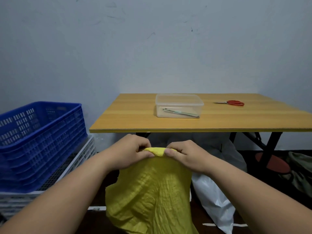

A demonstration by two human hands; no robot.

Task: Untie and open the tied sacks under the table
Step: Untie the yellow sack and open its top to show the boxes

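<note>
L hand [133, 152] + R hand [183, 154] pinch yellow sack [150, 191] top | below table [168, 122] edge

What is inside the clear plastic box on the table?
Through the clear plastic box on the table, a few long, thin, flat greenish-grey pieces lie on its bottom. What they are is too blurred to tell. Nothing else shows inside.

plain storage or work room: scuffed bare wall [152, 39], folding table [135, 122], stacked plastic crates [42, 132], sacks beneath.
</note>
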